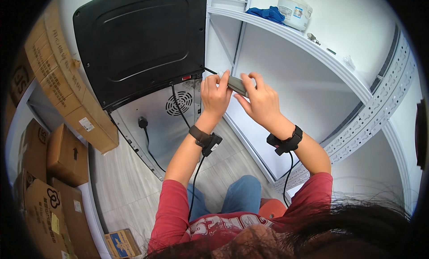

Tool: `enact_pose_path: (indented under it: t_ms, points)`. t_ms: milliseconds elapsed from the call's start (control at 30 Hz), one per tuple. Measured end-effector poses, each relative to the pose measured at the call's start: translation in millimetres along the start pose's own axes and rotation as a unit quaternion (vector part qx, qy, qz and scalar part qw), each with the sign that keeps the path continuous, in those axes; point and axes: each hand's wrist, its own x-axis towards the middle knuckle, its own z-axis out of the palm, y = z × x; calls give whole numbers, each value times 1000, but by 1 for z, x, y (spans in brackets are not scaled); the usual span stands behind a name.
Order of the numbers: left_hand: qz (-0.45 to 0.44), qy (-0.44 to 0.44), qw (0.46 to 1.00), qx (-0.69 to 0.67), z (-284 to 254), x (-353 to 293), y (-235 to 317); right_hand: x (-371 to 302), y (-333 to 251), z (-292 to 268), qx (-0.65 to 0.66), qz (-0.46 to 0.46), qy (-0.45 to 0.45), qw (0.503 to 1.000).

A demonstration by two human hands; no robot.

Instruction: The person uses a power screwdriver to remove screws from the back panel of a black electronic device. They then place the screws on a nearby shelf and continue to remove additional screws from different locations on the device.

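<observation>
A grey-green, flat, folded-looking piece (237, 85) is held up between my two hands; I cannot make out its exact kind. My left hand (215, 94) is closed, its thumb and fingers pinching the near-left end. My right hand (261, 100) curls around the other end, with the thumb below and the fingers above. A thin black cable (208, 70) runs from the back edge of a black-and-metal appliance (138, 40) toward my left fingertips. Something whitish shows at those fingertips, partly hidden.
The appliance's metal lower back has a round vent (179, 103) and a plugged black cord (142, 122). White shelving (308, 40) curves around the right, carrying a white tub (295, 12) and a blue cloth (267, 14). Cardboard boxes (67, 154) stand on the left; wrist straps trail black cables.
</observation>
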Motion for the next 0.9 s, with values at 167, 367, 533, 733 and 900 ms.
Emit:
enact_pose_path:
  t_ms: [167,367,533,733,900]
  points:
    - [-9,-64,995,75,-3,-2,-24,-1,10,4,9,20,2,1000]
    - [102,-151,957,226,-20,3,-86,-2,19,8,34,117,-41,992]
    - [245,-260,883,303,-32,25,-98,-6,26,8,52,139,-56,987]
    - [336,-333,800,368,-46,47,-94,-2,29,3,75,126,-83,986]
    - [348,-383,751,411,-37,59,-80,-4,29,3,84,88,-45,992]
